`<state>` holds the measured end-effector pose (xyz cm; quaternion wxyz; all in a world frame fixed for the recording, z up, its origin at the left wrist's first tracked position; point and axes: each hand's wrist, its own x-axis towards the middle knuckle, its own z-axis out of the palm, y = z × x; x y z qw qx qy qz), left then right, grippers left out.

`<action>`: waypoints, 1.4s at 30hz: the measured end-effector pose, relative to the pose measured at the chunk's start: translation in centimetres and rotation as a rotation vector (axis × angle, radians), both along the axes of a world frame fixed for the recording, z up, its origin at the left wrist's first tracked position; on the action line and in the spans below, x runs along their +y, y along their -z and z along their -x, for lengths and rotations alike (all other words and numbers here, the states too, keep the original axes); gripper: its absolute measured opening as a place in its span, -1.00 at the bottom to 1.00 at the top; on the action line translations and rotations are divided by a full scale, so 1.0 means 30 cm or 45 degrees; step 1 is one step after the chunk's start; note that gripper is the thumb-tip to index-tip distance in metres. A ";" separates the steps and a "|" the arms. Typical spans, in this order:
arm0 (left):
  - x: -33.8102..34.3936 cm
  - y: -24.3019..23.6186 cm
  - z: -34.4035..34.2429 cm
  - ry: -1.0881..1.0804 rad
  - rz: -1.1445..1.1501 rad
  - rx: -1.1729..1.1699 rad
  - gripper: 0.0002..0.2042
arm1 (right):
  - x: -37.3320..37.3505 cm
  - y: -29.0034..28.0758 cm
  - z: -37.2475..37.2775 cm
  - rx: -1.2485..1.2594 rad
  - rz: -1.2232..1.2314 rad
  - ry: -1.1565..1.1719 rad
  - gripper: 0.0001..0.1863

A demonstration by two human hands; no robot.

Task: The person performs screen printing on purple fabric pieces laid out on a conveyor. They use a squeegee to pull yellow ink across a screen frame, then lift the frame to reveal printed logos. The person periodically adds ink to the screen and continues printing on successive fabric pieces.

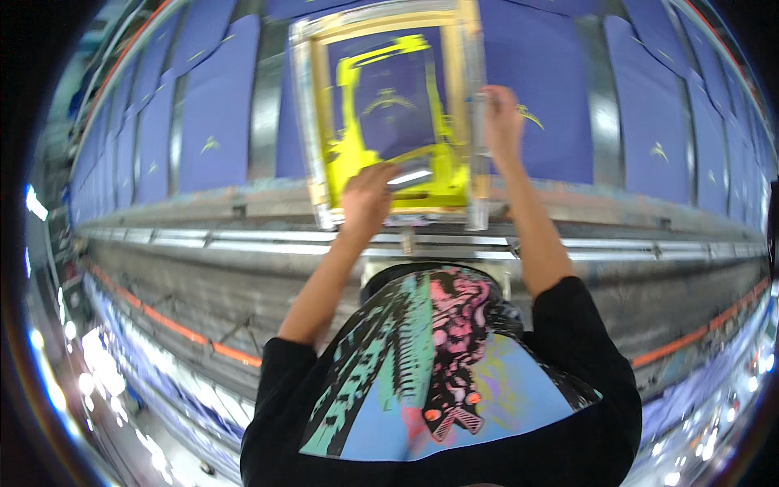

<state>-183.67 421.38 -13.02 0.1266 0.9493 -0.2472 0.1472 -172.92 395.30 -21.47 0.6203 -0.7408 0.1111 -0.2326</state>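
A screen-printing frame [476, 61] with pale, tape-covered sides lies over the purple fabric in front of me. Bright yellow ink [349, 105] is smeared around the mesh, thickest along its near end. My left hand [370, 195] is closed on a squeegee [414, 175], whose grey blade sits in the ink near the frame's front. At the right side of the frame, my right hand [503, 122] has its fingers curled against the outer edge. Motion blur softens both hands.
Purple fabric pieces [560, 89], several with a small yellow print, line the long table on both sides, with shiny strips between them. A metal rail [600, 249] runs along the table's near edge. Orange strips [174, 325] and another row of fabric lie behind me.
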 end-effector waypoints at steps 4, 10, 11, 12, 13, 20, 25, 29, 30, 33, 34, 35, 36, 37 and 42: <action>0.173 -0.026 -0.060 -0.272 -0.058 0.193 -0.61 | 0.149 0.047 -0.019 0.030 -0.174 0.026 -0.82; 0.219 -0.120 -0.105 -0.232 -0.189 0.699 -0.63 | 0.190 0.030 0.039 0.087 -0.178 0.106 -0.85; 0.242 -0.137 -0.136 -0.178 -0.271 0.785 -0.63 | 0.212 0.017 0.041 0.111 -0.187 0.105 -0.85; 0.258 -0.142 -0.166 -0.125 -0.351 0.872 -0.63 | 0.219 0.012 0.041 0.151 -0.200 0.072 -0.85; 0.275 -0.139 -0.203 -0.051 -0.406 0.939 -0.62 | 0.233 0.005 0.040 0.150 -0.183 0.104 -0.85; 0.285 -0.096 -0.530 -0.035 -0.487 1.771 -0.52 | 0.243 0.018 0.022 0.287 -0.173 0.032 -0.83; 0.302 -0.239 -0.842 -0.103 -0.190 1.011 -0.74 | 0.254 0.038 -0.032 0.339 -0.197 0.015 -0.82; 0.263 -0.129 -0.916 -0.128 -0.290 0.142 -0.76 | 0.260 0.070 -0.065 0.124 -0.051 0.172 -0.81; 0.243 -0.061 -0.873 0.017 -0.198 -0.099 -0.74 | 0.264 0.076 -0.066 0.101 -0.007 0.192 -0.81; 0.249 0.061 -0.655 -0.069 -0.362 -0.276 -0.65 | 0.266 0.085 -0.055 0.350 -0.144 0.040 -0.79; 0.247 0.083 -0.570 0.051 -0.255 -0.356 -0.67 | 0.262 0.083 -0.053 0.306 -0.119 0.046 -0.80; 0.256 0.087 -0.482 0.035 -0.369 -0.294 -0.69 | 0.264 0.079 -0.052 0.310 -0.101 0.047 -0.80; 0.251 0.089 -0.393 0.032 -0.332 -0.245 -0.70 | 0.259 0.073 -0.049 0.302 -0.074 0.074 -0.80; 0.254 0.085 -0.324 0.000 -0.256 -0.133 -0.69 | 0.261 0.065 -0.051 0.325 -0.078 0.058 -0.80; 0.239 -0.015 -0.246 0.136 -0.214 -0.095 -0.69 | 0.255 0.021 -0.040 0.461 -0.102 0.035 -0.80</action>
